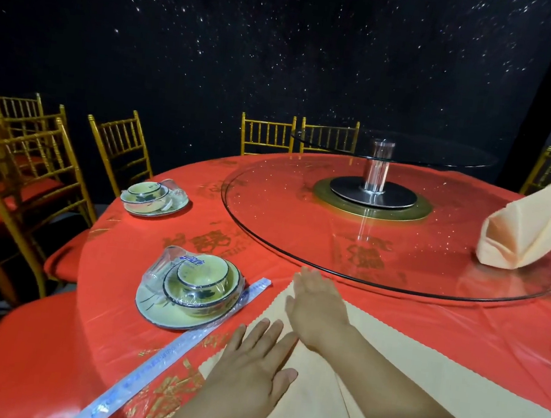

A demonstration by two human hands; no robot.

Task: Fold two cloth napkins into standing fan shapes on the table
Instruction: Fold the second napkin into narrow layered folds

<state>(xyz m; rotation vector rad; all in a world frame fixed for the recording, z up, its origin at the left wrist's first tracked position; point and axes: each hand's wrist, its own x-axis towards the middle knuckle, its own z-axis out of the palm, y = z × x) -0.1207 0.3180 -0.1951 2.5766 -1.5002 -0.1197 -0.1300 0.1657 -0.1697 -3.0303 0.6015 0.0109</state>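
Observation:
A peach cloth napkin (421, 359) lies flat on the red tablecloth in front of me, folded over with a crease running toward the near edge. My left hand (248, 370) presses flat on its near left part, fingers spread. My right hand (318, 306) lies flat on its far left corner, reaching across from the right. A second peach napkin (518, 233), folded into a standing fan, sits on the glass turntable at the right.
A wrapped set of bowls and a plate (192, 292) stands left of the napkin, with wrapped chopsticks (183, 342) beside it. Another dish set (153, 198) is farther left. The glass turntable (296, 252) fills the table's middle. Gold chairs (116, 146) ring the table.

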